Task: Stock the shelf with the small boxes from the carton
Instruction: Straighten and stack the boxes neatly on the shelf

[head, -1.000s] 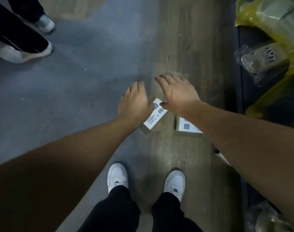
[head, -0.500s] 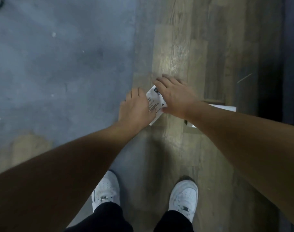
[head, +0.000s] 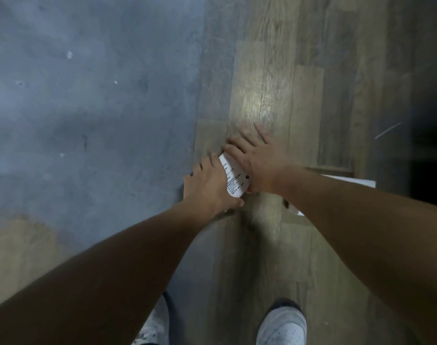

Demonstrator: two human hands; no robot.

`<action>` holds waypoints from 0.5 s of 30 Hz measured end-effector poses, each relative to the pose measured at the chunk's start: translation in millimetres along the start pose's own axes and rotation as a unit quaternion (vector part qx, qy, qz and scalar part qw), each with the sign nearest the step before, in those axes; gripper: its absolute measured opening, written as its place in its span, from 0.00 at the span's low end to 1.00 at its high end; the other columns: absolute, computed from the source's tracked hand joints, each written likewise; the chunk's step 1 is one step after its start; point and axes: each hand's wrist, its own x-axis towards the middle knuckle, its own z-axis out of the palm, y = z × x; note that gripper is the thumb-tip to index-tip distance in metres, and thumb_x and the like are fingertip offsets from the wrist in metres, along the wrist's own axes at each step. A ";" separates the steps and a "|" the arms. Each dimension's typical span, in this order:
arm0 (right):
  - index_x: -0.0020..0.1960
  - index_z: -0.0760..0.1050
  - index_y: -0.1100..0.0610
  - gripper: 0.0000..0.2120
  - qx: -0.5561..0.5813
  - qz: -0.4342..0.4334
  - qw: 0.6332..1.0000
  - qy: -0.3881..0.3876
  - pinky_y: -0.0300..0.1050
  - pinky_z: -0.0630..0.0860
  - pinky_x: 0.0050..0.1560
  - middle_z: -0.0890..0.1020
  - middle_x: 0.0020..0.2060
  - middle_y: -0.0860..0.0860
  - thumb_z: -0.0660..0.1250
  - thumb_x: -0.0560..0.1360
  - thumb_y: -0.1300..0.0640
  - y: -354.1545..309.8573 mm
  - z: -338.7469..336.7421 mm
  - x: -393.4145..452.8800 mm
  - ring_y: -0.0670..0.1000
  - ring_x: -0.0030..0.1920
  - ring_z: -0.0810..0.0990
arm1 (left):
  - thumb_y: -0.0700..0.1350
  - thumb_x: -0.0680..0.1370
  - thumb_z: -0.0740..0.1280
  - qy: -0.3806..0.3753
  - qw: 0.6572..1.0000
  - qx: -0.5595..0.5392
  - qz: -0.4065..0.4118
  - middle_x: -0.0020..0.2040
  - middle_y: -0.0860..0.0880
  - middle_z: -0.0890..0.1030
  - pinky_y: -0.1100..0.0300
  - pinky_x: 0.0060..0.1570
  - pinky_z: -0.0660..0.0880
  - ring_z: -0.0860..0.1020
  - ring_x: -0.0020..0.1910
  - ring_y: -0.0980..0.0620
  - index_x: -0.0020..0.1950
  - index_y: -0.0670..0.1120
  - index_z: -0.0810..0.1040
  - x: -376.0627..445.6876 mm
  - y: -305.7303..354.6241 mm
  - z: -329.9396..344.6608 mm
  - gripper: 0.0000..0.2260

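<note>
A small white box (head: 234,180) with a printed label sits between my two hands, low over the wooden floor. My left hand (head: 208,186) grips its left side, the thumb curled round the near end. Over its right side lies my right hand (head: 258,159), fingers spread and fairly straight across the far end. Most of the box is hidden by the hands, and I cannot tell whether it rests on the floor. A second white box (head: 349,181) lies on the floor behind my right forearm, mostly covered. Neither carton nor shelf shows.
Wooden planks (head: 262,90) run under the hands, with grey floor (head: 88,108) to the left. A dark band (head: 431,120) lines the right edge. My white shoes (head: 282,324) stand at the bottom of the view.
The view has tilted down, so the yellow bags and the other person's feet are gone. Both hands have closed in on the white box, which has turned more end-on.
</note>
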 end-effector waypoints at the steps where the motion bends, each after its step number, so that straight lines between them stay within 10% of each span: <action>1: 0.79 0.49 0.56 0.49 0.005 -0.006 1.000 0.013 0.59 0.37 0.76 0.56 0.77 0.54 0.70 0.69 0.37 -1.2 0.3 -1.1 0.57 0.79 0.46 | 0.66 0.61 0.77 0.000 1.000 0.007 0.006 0.77 0.42 0.57 0.43 0.68 0.65 0.61 0.74 0.41 0.78 0.42 0.47 -2.2 2.3 0.6 0.59; 5: 0.67 0.70 0.60 0.38 0.042 -0.005 0.994 0.096 0.56 0.58 0.74 0.75 0.61 0.56 0.71 0.64 0.41 -6.6 -2.5 -10.2 0.58 0.64 0.72 | 0.61 0.69 0.72 0.079 0.996 0.033 0.021 0.67 0.44 0.67 0.48 0.60 0.69 0.68 0.66 0.43 0.73 0.44 0.59 -12.2 6.8 -5.6 0.41; 15: 0.65 0.68 0.59 0.42 0.023 0.047 0.990 0.128 0.52 0.61 0.72 0.74 0.60 0.54 0.72 0.60 0.36 -2.5 -132.3 -85.1 0.55 0.62 0.72 | 0.61 0.68 0.71 0.179 0.979 0.077 0.062 0.61 0.47 0.70 0.51 0.54 0.67 0.71 0.59 0.45 0.67 0.44 0.64 -93.7 33.3 -114.2 0.35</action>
